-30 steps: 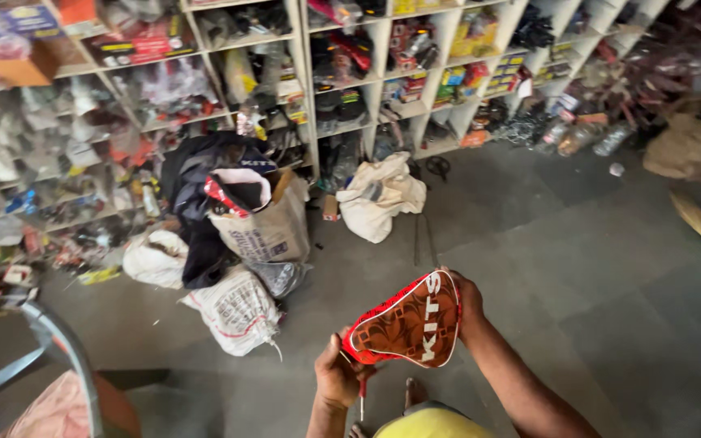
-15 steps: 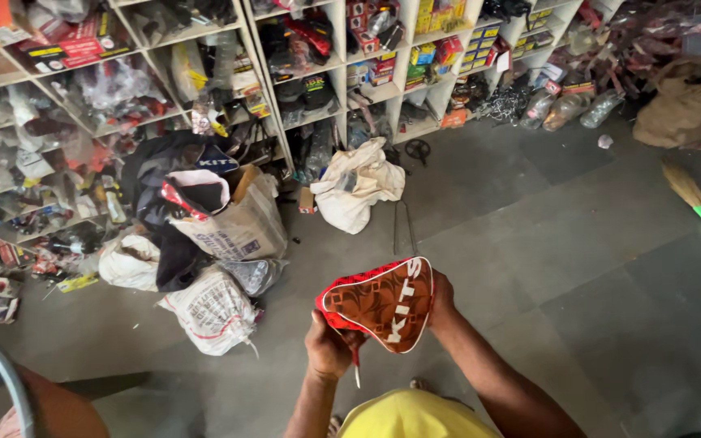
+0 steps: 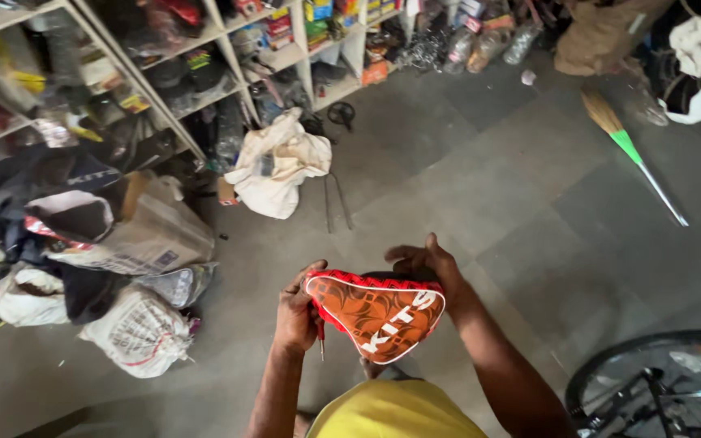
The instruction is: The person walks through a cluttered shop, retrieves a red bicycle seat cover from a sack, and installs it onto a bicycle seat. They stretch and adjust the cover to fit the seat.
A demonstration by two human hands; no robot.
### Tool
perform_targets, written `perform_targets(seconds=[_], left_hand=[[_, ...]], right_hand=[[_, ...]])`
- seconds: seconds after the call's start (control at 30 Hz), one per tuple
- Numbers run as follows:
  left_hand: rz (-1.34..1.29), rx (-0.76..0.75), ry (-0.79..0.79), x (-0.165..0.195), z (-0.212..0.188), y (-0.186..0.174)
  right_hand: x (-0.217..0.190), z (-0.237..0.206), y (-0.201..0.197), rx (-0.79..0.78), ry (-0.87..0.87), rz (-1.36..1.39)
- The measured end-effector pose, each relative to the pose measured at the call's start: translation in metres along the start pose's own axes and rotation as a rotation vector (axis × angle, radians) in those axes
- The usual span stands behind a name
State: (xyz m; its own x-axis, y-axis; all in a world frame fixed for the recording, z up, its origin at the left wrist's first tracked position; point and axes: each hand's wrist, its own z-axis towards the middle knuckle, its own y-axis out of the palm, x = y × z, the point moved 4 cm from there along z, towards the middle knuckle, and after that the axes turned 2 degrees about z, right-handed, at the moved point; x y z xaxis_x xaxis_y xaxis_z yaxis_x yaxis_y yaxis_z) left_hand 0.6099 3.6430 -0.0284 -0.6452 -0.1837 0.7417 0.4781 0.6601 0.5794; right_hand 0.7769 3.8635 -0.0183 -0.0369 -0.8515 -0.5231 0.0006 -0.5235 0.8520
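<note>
Head view: one saddle cover, orange-brown with a red rim and white edging, is held between two hands just above the person's yellow shirt. The left hand is closed on the cover's wide end at the rim; the right hand curls over its far edge, fingers bent around it.

Also in view are one broom with a green handle, one bicycle wheel at the lower right, one white cloth bundle by the shelves, and three sacks among dark bags at the left.

The floor is grey tile, dusty. The room is a cluttered shop with white shelves full of packets and parts along the far side.

The cover's long axis lies tilted, with its wide end up and to the left. Its narrow nose points down towards the person.
</note>
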Motion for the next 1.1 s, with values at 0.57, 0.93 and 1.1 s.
perform_targets(seconds=[0.57,0.93,1.1], left_hand=[[0.153,0.192,0.066,0.003,0.016,0.036],[0.156,0.422,0.219,0.059,-0.131,-0.064],[0.301,0.721,0.113,0.069,-0.251,-0.125]], right_hand=[[0.028,0.010,0.026,0.064,0.312,-0.409],[0.134,0.153,0.049,0.210,0.355,-0.634],[0.222,0.211,0.118,-0.033,0.260,-0.694]])
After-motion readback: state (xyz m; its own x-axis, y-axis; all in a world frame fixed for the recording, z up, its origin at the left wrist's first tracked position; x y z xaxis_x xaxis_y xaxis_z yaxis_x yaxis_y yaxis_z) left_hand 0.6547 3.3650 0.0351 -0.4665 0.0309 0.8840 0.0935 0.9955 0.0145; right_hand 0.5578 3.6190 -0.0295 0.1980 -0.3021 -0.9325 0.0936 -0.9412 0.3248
